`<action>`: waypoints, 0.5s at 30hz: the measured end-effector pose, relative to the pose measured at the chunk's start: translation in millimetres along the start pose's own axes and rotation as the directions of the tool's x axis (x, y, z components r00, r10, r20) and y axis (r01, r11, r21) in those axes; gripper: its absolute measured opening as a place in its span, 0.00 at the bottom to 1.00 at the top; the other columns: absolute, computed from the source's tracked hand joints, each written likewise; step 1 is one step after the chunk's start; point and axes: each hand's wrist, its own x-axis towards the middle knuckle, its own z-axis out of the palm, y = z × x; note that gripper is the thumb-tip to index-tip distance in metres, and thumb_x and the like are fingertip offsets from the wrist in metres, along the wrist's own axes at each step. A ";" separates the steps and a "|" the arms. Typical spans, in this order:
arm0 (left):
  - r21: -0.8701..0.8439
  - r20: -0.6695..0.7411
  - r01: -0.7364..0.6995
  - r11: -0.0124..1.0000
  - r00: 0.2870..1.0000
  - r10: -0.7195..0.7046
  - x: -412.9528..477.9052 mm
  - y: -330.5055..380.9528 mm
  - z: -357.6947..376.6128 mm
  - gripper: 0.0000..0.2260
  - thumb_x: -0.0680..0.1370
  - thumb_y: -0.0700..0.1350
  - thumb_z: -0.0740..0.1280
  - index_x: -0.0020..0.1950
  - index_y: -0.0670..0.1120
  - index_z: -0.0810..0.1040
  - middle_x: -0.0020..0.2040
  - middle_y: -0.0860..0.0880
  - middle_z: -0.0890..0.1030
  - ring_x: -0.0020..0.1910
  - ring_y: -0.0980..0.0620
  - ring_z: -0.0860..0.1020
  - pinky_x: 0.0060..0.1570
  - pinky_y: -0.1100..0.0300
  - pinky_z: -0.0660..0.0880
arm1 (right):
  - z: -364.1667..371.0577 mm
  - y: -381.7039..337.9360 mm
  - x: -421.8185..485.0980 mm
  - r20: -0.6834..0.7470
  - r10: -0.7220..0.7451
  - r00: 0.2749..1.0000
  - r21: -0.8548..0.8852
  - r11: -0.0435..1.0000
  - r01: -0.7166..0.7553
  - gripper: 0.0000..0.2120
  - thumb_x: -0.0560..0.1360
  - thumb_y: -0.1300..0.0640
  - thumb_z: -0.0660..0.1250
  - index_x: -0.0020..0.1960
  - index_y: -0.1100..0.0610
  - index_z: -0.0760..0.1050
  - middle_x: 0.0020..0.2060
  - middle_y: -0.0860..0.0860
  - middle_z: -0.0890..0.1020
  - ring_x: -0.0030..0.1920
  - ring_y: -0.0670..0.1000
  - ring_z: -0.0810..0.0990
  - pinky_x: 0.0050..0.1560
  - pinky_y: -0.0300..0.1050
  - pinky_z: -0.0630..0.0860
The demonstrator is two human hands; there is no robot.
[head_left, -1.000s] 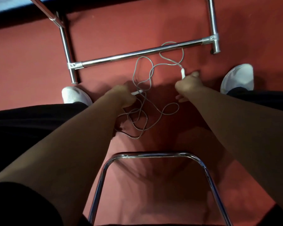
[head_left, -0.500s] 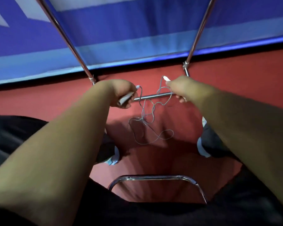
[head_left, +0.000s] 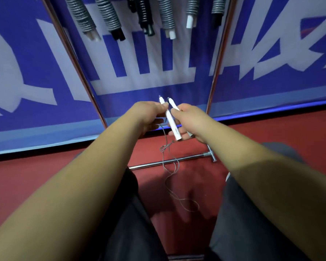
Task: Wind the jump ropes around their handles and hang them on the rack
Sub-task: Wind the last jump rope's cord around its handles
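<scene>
Two slim white plastic jump-rope handles (head_left: 170, 119) are crossed at centre frame. Their thin grey cord (head_left: 166, 147) drops toward 6 o'clock, snarled once, its slack looping on the red floor (head_left: 45, 176). The cord is judged light, limp and tangle-prone, the handles rigid and smooth, so grip both mid-handle, together. The left hand (head_left: 149, 115) pinches one handle near its tip; the right hand (head_left: 188, 119) curls round the other. A chrome tube rack (head_left: 167, 163) stands behind, with wound ropes (head_left: 109, 16) hanging at 12 o'clock.

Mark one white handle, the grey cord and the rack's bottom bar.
white handle (head_left: 173, 125), head view, mid-shaft.
grey cord (head_left: 165, 147), head view, knot.
bottom bar (head_left: 192, 157), head view, right of the cord.
</scene>
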 end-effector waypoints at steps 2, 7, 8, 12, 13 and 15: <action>0.150 -0.074 -0.034 0.988 0.996 0.046 2.5 -2.5 0.0 0.14 0.78 0.57 0.75 0.53 0.47 0.87 0.50 0.48 0.86 0.51 0.46 0.82 0.52 0.53 0.79 | 1.0 6.6 -3.9 0.038 0.005 0.999 0.062 0.998 -0.008 0.11 0.87 0.48 0.62 0.62 0.55 0.75 0.51 0.56 0.87 0.44 0.57 0.90 0.47 0.62 0.86; 0.408 -0.005 -0.062 0.911 0.998 0.070 6.0 -6.8 -11.4 0.24 0.78 0.69 0.67 0.46 0.50 0.89 0.50 0.46 0.87 0.40 0.48 0.76 0.47 0.52 0.79 | 1.6 16.1 1.8 0.044 -0.078 0.996 -0.053 0.995 0.080 0.12 0.85 0.45 0.66 0.56 0.53 0.78 0.42 0.50 0.85 0.33 0.51 0.79 0.33 0.47 0.76; 0.446 -0.001 -0.103 0.889 0.993 0.115 9.1 -4.7 -15.9 0.23 0.81 0.66 0.65 0.46 0.49 0.88 0.48 0.48 0.87 0.40 0.49 0.77 0.45 0.53 0.79 | 1.0 16.4 2.8 0.045 -0.087 0.995 -0.027 0.996 0.088 0.12 0.84 0.45 0.69 0.54 0.54 0.78 0.40 0.50 0.83 0.32 0.50 0.76 0.31 0.45 0.72; 0.282 -0.010 -0.197 0.939 0.978 0.208 29.5 2.4 -33.4 0.10 0.81 0.41 0.66 0.59 0.50 0.83 0.53 0.50 0.84 0.51 0.48 0.81 0.54 0.53 0.78 | -5.9 15.7 5.3 0.080 -0.071 0.994 0.025 0.997 0.070 0.13 0.77 0.51 0.78 0.54 0.55 0.77 0.35 0.49 0.76 0.28 0.48 0.70 0.29 0.43 0.67; 0.235 0.079 -0.236 0.943 0.972 0.223 34.2 1.0 -35.4 0.17 0.79 0.37 0.66 0.63 0.53 0.82 0.57 0.51 0.84 0.55 0.49 0.81 0.58 0.54 0.78 | -7.5 15.8 7.0 0.094 -0.065 0.993 0.036 0.997 0.062 0.12 0.77 0.53 0.78 0.54 0.54 0.77 0.35 0.50 0.75 0.28 0.48 0.70 0.29 0.43 0.67; 0.238 0.229 -0.304 0.923 0.941 0.251 39.1 -2.8 -32.6 0.23 0.78 0.34 0.66 0.68 0.55 0.81 0.62 0.52 0.84 0.59 0.53 0.81 0.61 0.57 0.76 | -10.1 14.8 9.7 0.112 -0.062 0.992 0.023 0.998 0.060 0.10 0.76 0.57 0.76 0.53 0.53 0.76 0.33 0.49 0.76 0.28 0.48 0.70 0.30 0.43 0.66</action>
